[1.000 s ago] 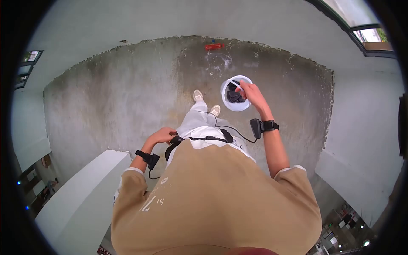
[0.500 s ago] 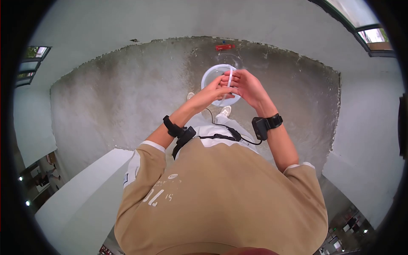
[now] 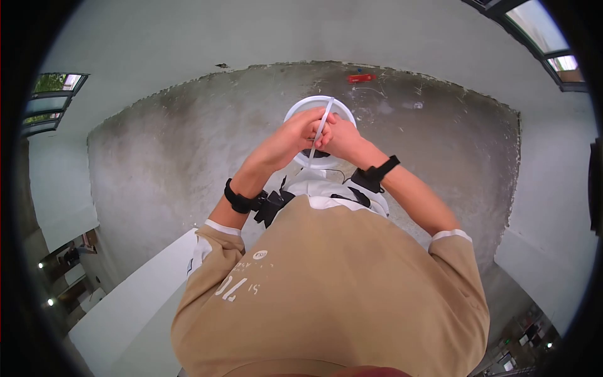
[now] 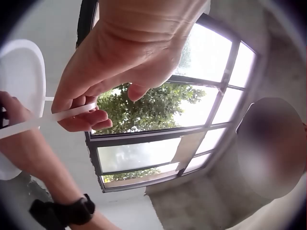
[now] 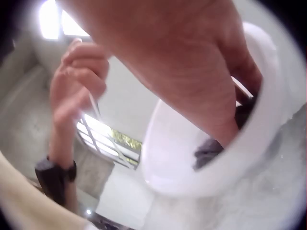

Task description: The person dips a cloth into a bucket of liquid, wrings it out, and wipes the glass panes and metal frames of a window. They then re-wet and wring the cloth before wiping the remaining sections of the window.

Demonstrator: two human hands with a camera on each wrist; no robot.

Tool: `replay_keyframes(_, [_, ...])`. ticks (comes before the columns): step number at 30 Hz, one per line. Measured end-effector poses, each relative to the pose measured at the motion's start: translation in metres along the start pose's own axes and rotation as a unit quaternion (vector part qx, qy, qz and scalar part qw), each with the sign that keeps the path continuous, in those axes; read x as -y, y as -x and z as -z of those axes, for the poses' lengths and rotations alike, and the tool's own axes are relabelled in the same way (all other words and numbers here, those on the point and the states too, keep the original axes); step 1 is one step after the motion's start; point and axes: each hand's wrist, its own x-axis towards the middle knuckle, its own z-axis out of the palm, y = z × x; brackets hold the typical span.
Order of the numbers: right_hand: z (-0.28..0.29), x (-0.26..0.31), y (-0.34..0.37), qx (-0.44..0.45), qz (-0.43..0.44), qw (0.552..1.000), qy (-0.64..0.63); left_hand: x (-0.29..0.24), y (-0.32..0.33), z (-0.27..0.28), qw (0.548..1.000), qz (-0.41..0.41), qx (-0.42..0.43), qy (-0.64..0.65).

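Observation:
In the head view a white bucket (image 3: pixel 306 102) is held in front of my legs, its thin white handle (image 3: pixel 329 107) raised across the opening. My left hand (image 3: pixel 294 137) grips that handle, fingers curled round it in the left wrist view, where the handle strip (image 4: pixel 76 111) crosses them. My right hand (image 3: pixel 344 137) reaches down inside the bucket. Seen from the right wrist, its thumb and fingers hold dark grey cloth (image 5: pixel 208 151); the fingertips are partly hidden by the bucket wall (image 5: pixel 211 182). More dark cloth (image 3: pixel 315 152) shows below the hands.
A red object (image 3: pixel 362 78) lies on the concrete floor (image 3: pixel 182 144) near the far wall. To my left stands a low white partition (image 3: pixel 135 289). A large window (image 4: pixel 192 110) fills much of the left wrist view, where another person's blurred head (image 4: pixel 273 146) appears at the right.
My left hand has risen from my waist to the bucket's handle. The bucket has come up and closer to my body. My right hand has moved from the handle down into the bucket.

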Motion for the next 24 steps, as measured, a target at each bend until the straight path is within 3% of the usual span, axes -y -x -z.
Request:
replay_keyframes(2, [-0.024,-0.007,-0.019,-0.013,0.035,0.997,0.061,-0.008,0.010,0.011,0.999,-0.007,0.024,0.019])
replay_keyframes(4, [-0.031,-0.005,-0.030,0.002,0.012,0.995,-0.100,-0.009,0.015,0.020,0.999,-0.006,0.024,0.021])
replay_keyframes(5, [-0.031,-0.007,-0.033,0.002,0.013,0.995,-0.099,-0.009,0.017,0.022,0.999,-0.003,0.027,0.022])
replay_keyframes(7, [-0.019,0.001,-0.035,0.007,0.010,0.934,-0.357,-0.009,0.019,0.023,0.999,-0.002,0.030,0.016])
replay_keyframes(8, [-0.023,-0.001,-0.041,0.004,0.009,0.934,-0.356,-0.009,0.019,0.025,0.999,0.001,0.034,0.010])
replay_keyframes(10, [-0.030,-0.008,-0.055,-0.073,0.010,0.995,-0.060,-0.005,0.015,0.038,0.999,-0.010,0.036,0.002])
replay_keyframes(14, [-0.026,-0.021,-0.062,-0.034,-0.022,0.996,0.082,-0.006,0.006,0.049,0.999,-0.033,0.033,-0.006])
replay_keyframes(16, [-0.026,-0.026,-0.061,-0.020,-0.089,0.996,0.014,-0.005,0.003,0.050,0.998,-0.032,0.045,0.002])
replay_keyframes(20, [-0.010,-0.015,-0.044,-0.052,-0.064,0.990,-0.112,-0.011,-0.004,0.046,0.996,-0.034,0.077,0.001])
replay_keyframes(22, [-0.007,-0.009,-0.038,-0.050,-0.088,0.958,-0.269,-0.008,-0.007,0.046,0.996,-0.031,0.086,0.015])
replay_keyframes(23, [-0.004,-0.008,-0.038,-0.051,-0.090,0.958,-0.267,-0.007,-0.008,0.046,0.995,-0.026,0.091,0.028])
replay_keyframes(24, [-0.001,-0.009,-0.041,0.015,-0.111,0.930,-0.351,-0.007,-0.008,0.046,0.995,-0.025,0.094,0.029])
